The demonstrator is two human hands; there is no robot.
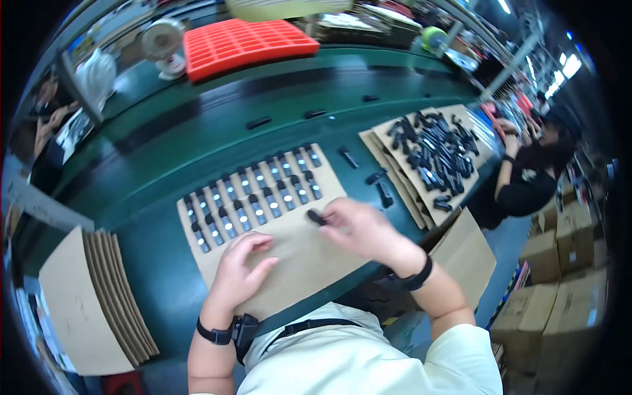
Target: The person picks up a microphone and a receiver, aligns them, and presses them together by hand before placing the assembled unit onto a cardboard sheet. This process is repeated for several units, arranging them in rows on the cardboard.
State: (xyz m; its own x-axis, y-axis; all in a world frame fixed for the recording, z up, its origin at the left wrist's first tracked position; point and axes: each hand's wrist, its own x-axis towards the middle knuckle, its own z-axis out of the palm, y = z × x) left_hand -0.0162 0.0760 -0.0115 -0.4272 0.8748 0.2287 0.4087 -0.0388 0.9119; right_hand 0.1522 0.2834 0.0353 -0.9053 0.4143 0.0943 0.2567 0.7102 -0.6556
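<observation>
Over a brown cardboard sheet point(299, 266), my right hand point(361, 229) pinches a small black oblong piece point(316, 217) between thumb and fingers. My left hand point(242, 266) is above the sheet's left part, its fingers loosely curved and apart, with nothing in them. Two neat rows of small black-and-grey oblong pieces point(268, 199), each with a bright spot, lie across the far half of the sheet. A few loose ones, such as this black piece point(349, 158), rest on the green surface beyond its right edge. The exact kind of these pieces is too small to tell.
A heap of similar pieces point(438, 155) lies on stacked cardboard point(421, 197) at the right. More cardboard sheets point(99, 303) stand at the left. Behind are a green conveyor belt point(224, 108), a red compartment tray point(247, 47) and a fan point(163, 43). A co-worker point(536, 174) works at the right.
</observation>
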